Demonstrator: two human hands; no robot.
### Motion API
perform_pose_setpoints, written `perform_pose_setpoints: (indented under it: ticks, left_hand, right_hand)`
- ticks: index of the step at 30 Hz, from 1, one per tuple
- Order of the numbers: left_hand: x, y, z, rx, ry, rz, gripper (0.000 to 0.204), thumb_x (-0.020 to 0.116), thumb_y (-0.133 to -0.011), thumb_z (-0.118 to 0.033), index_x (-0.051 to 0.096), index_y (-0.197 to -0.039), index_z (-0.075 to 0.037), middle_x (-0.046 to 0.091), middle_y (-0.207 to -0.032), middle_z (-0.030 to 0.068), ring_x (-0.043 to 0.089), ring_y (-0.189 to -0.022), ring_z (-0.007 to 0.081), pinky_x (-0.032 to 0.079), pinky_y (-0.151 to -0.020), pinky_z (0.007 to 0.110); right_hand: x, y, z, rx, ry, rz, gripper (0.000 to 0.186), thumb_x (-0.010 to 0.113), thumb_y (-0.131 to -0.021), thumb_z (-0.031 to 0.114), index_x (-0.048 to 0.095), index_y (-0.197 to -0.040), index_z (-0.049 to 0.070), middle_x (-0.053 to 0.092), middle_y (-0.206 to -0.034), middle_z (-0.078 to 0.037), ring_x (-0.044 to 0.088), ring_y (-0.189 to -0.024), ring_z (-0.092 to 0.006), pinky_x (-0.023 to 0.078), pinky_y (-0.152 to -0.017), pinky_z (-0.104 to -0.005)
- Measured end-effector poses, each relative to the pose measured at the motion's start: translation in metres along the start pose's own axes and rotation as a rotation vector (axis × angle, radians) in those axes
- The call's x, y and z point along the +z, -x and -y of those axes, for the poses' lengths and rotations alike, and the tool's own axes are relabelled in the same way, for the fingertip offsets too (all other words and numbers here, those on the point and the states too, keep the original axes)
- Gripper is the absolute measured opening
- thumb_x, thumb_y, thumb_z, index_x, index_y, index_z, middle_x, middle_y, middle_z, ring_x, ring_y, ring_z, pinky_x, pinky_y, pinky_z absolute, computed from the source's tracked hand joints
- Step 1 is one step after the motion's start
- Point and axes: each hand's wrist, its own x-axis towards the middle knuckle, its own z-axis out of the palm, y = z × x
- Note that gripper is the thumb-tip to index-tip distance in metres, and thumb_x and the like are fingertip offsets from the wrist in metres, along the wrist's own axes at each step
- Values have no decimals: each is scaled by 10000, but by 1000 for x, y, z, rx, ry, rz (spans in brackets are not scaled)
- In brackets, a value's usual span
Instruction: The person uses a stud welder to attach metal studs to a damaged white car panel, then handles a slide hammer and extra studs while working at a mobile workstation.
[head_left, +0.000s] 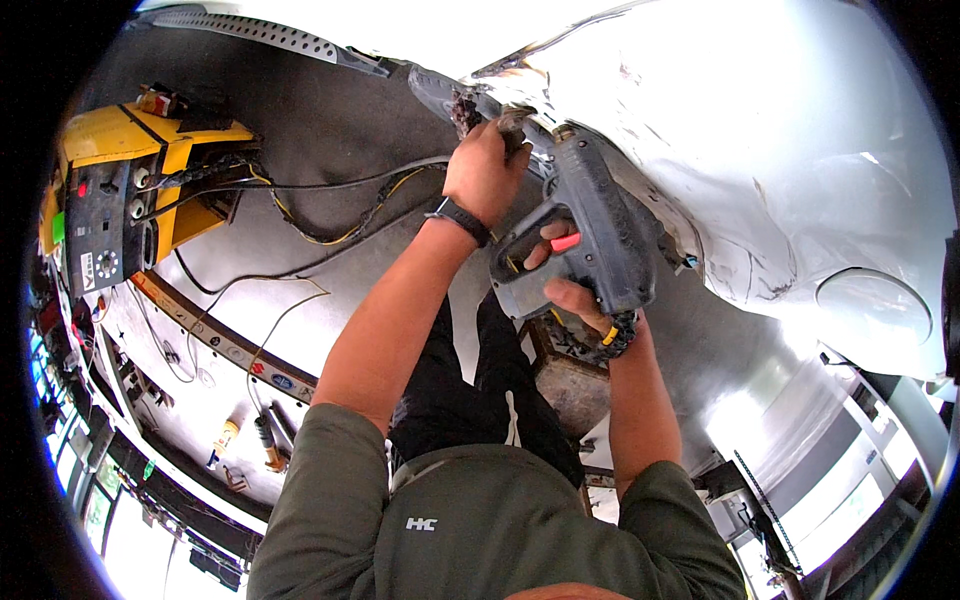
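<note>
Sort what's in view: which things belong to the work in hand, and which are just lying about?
In the work:
- gun, in the right hand
- white bodywork, left hand at its edge
- yellow machine, with cables

Apparently lying about:
- yellow object
- orange-ended tool

Auto-body workshop: dented white car panel, yellow cabled machine.
</note>
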Motion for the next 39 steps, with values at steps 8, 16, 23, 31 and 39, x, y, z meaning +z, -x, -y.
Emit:
perform_pose_setpoints:
  ticks: [8,16,23,31,39]
  left_hand:
    - [-1,3,6,34,8,-40,244,723,-859,-166,597,-965,15,648,-943,237,627,-896,458,516,-759,520]
    - [-5,-1,2,28,9,-11,237,720,-875,-167,604,-993,3,652,-979,226,629,-895,453,518,-759,518]
    - [-6,-2,2,-12,-63,10,272,701,-900,-171,629,-1114,-20,683,-1003,203,649,-958,432,539,-802,484]
    - [-4,-3,6,17,-47,-3,285,700,-903,-166,627,-1135,-18,678,-1007,212,652,-956,430,539,-807,485]
    - [-2,-2,7,24,-36,-25,291,694,-908,-173,631,-1147,-19,676,-1025,218,642,-980,438,533,-832,488]
  right_hand:
    - [7,1,10,90,62,78,538,825,-789,75,570,-1262,46,644,-1118,-96,666,-1015,-218,566,-835,-362]
    - [-2,6,-3,62,45,41,531,835,-782,98,579,-1246,56,642,-1131,-86,669,-1016,-229,560,-847,-370]
    - [-2,4,8,77,92,28,574,861,-760,158,579,-1251,64,637,-1128,-74,668,-1013,-231,543,-884,-398]
    - [0,-1,12,59,29,6,566,851,-761,113,580,-1255,58,629,-1144,-67,675,-1009,-221,551,-875,-389]
    - [-6,-2,8,101,90,34,595,827,-747,128,583,-1288,83,629,-1177,-45,665,-1000,-199,541,-865,-360]
